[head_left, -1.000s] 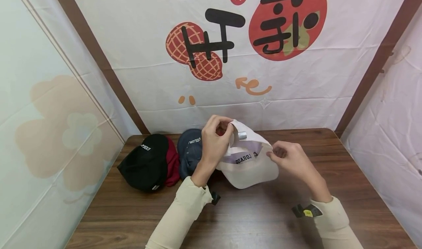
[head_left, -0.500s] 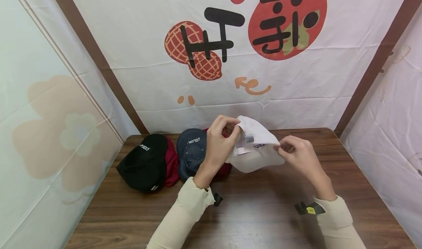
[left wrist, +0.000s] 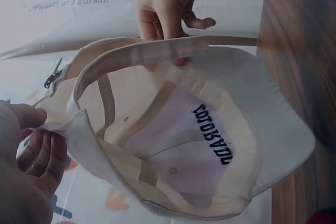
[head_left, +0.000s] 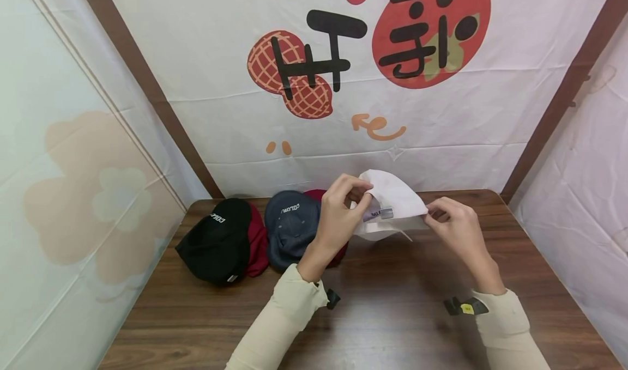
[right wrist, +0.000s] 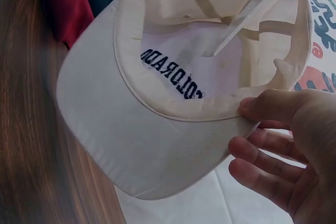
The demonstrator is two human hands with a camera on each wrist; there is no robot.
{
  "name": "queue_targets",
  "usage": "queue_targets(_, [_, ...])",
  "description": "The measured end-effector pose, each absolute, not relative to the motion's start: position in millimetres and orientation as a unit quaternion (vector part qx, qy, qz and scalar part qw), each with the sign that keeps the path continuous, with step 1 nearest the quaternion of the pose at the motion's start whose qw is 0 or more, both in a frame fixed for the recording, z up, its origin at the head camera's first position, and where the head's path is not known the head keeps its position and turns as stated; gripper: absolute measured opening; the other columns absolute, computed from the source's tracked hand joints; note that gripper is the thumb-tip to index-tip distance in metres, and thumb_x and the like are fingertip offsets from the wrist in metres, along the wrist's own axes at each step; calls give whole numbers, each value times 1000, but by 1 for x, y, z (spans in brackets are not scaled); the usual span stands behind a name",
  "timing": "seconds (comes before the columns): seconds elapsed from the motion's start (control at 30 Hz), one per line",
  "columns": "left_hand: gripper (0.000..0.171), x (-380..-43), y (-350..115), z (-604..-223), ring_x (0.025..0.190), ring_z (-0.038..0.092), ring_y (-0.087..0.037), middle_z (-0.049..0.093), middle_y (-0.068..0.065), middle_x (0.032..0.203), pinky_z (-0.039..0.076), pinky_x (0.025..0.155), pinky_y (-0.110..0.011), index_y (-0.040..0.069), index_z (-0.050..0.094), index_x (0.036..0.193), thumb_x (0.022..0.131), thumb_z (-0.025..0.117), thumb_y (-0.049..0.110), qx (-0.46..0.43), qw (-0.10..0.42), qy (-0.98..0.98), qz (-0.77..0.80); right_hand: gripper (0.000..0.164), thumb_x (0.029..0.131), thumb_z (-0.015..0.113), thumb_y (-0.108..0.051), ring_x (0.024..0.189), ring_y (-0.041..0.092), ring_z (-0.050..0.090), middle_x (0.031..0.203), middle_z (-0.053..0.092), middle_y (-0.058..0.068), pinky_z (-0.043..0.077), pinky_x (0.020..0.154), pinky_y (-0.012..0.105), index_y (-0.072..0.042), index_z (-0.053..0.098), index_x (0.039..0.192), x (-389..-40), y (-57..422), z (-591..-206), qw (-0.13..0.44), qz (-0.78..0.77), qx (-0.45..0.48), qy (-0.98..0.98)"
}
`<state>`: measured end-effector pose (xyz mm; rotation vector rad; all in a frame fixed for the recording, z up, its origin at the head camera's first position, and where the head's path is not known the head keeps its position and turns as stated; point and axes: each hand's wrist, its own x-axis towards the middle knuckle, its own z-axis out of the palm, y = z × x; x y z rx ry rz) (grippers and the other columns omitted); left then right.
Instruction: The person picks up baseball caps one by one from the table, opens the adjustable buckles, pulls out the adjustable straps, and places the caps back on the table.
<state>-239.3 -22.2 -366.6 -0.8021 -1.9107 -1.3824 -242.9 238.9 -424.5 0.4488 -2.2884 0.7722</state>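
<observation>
Both hands hold up a white baseball cap (head_left: 394,193) above the table. Its inside faces down and toward the wrists, with dark COLORADO lettering showing reversed in both wrist views. My left hand (head_left: 338,212) pinches the rim at the back opening, near the strap (left wrist: 152,53) and its metal buckle (left wrist: 52,78). My right hand (head_left: 456,223) pinches the rim where the brim (right wrist: 131,129) meets the crown, thumb on the inner sweatband (right wrist: 184,107). In the right wrist view a loose strap end (right wrist: 241,22) hangs across the opening.
Left of the hands, a black cap (head_left: 216,244) lies beside a dark red cap (head_left: 257,244). A navy cap (head_left: 289,225) sits next to them, with more dark red fabric (head_left: 316,194) behind it. Printed white cloth (head_left: 221,114) hangs behind the wooden table (head_left: 373,315).
Both hands have moved right with the white cap and lifted it slightly. It has tilted, so the head view shows more of the crown and less of the brim. The navy cap is more exposed.
</observation>
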Motion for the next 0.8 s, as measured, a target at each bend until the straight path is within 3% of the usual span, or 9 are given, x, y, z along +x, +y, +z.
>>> queue_targets(0.17, [10,-239,-16,-369,76,61,-9,62,-3,92,55,64,-29,11,70,99,90,67,7,-326,312,-731,-512,16,72,80,-1,64,19,69,80,72,1,48,60,9,-10,72,82,-247,245,-426,360,297,161,-870])
queue_targets(0.4, [10,-238,-6,-375,75,62,-10,61,-4,90,56,71,-21,9,69,99,90,67,6,-347,299,-736,-499,15,71,85,-8,61,21,71,81,74,5,53,57,28,-7,73,81,-255,254,-429,402,276,154,-859])
queue_targets(0.5, [10,-238,-2,-377,76,62,-9,62,-4,92,55,73,-19,10,68,99,90,67,6,-351,291,-742,-492,16,71,85,-9,61,22,71,80,74,6,52,57,27,-6,72,80,-259,258,-431,412,275,147,-856])
queue_targets(0.63, [11,-237,3,-379,77,60,-6,61,-2,93,54,74,-16,10,67,99,90,66,5,-355,285,-750,-480,17,70,85,-8,62,22,71,79,73,6,48,60,12,-6,72,80,-262,262,-434,413,275,140,-857])
queue_targets(0.73, [12,-238,7,-382,77,59,-5,61,-2,92,54,73,-16,9,67,98,89,66,2,-362,286,-751,-471,16,71,84,-7,63,23,70,80,73,6,41,62,8,-6,72,80,-263,265,-436,411,271,134,-860])
queue_targets(0.8, [12,-239,9,-384,77,58,-4,61,-2,93,54,73,-16,9,68,98,89,65,2,-367,285,-752,-467,16,71,84,-7,63,24,70,82,74,7,43,62,15,-5,71,81,-265,267,-439,411,269,129,-861])
